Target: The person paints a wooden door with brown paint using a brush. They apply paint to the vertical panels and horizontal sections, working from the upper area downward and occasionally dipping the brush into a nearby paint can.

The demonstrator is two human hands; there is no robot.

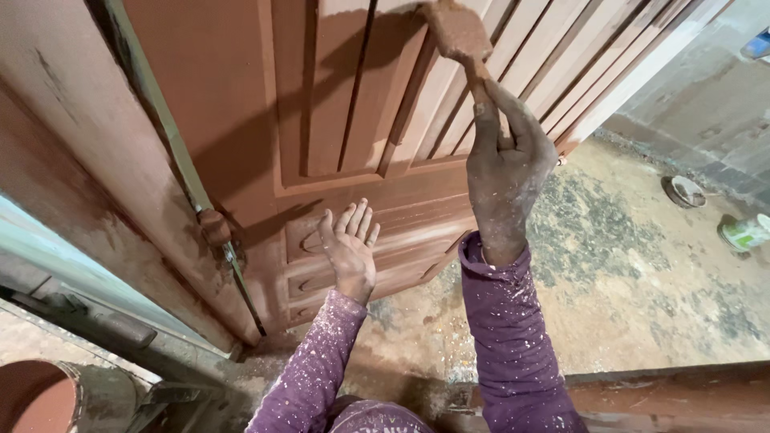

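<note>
Concrete floor (642, 273) behind; right hand (507, 172) grips brush (459, 36) handle, bristles up on door (337, 104) panel, handle axis running up-left; left hand (350, 244) open, empty, lower near door.

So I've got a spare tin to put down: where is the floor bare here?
The widest free patch is the concrete floor right of the right hand, between the door and the low ledge. Its far right edge is taken by a dish and a small can. Bottom left is crowded: a paint bucket sits by the door frame.
</note>
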